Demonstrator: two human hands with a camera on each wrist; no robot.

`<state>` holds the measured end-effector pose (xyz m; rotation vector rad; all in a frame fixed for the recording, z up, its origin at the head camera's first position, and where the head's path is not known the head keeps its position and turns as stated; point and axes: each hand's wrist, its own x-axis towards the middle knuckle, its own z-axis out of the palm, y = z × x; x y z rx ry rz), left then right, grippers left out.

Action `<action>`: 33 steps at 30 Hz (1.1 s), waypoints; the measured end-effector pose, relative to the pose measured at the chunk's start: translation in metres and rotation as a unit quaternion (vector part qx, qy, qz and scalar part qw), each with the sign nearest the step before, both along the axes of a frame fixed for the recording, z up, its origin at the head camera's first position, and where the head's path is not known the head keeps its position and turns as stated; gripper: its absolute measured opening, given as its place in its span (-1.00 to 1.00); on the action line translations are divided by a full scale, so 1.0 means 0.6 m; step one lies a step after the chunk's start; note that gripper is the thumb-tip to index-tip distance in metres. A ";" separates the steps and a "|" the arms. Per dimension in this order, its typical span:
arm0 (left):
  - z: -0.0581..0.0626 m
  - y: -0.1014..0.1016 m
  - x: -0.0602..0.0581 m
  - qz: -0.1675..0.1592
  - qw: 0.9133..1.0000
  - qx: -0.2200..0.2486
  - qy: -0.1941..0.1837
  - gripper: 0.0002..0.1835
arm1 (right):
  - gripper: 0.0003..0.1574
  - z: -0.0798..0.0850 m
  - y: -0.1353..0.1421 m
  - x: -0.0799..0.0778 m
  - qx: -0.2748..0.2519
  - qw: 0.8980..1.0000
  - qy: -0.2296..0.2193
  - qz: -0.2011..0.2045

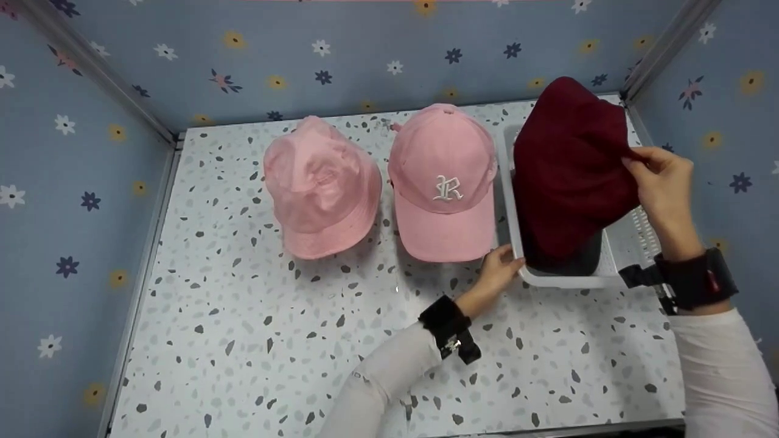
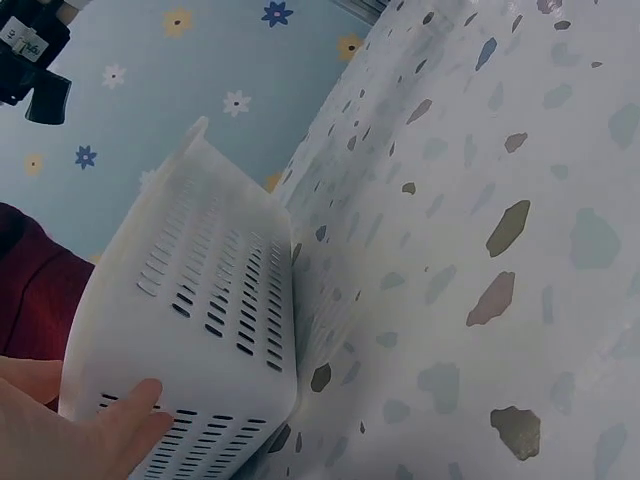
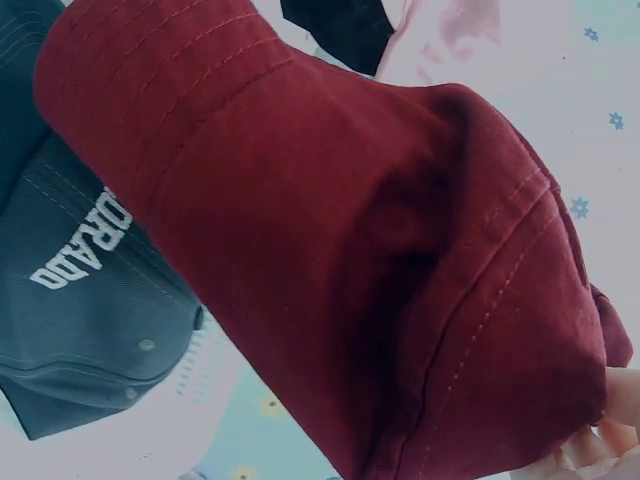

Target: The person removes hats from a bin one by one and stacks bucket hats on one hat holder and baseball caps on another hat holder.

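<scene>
My right hand (image 1: 666,185) pinches the edge of a dark red hat (image 1: 572,158) and holds it over a white plastic basket (image 1: 514,225). In the right wrist view the dark red hat (image 3: 300,190) shows rows of stitching on its brim. Below it lies a dark grey cap (image 3: 90,270) with white lettering, partly hidden. My left hand (image 1: 500,271) grips the basket's near left corner. In the left wrist view its fingers (image 2: 135,420) press against the slotted wall.
Left of the basket sits a pink baseball cap (image 1: 443,164) with a white embroidered letter. Farther left is a pink bucket hat (image 1: 322,188). All stand on a speckled white tabletop (image 1: 292,347), with flowered blue panels (image 1: 365,55) at the back and sides.
</scene>
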<state>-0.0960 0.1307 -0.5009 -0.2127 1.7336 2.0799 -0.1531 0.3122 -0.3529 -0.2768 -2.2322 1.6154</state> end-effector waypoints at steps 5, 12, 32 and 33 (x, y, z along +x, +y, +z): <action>-0.087 0.023 -0.020 -0.008 0.998 -0.003 0.063 -0.53 | -0.80 0.012 -0.004 0.010 -0.043 0.999 0.023 0.005; -0.014 0.000 -0.001 -0.035 0.997 -0.048 0.049 -0.51 | -0.91 0.024 -0.002 0.026 -0.161 0.983 0.064 0.055; 0.146 -0.099 0.017 0.031 0.991 0.094 0.091 -0.40 | -0.89 0.054 -0.002 0.070 -0.311 0.927 0.097 0.185; 0.150 -0.105 0.016 0.035 0.990 0.101 0.092 -0.39 | -0.89 0.054 -0.003 0.072 -0.321 0.922 0.096 0.192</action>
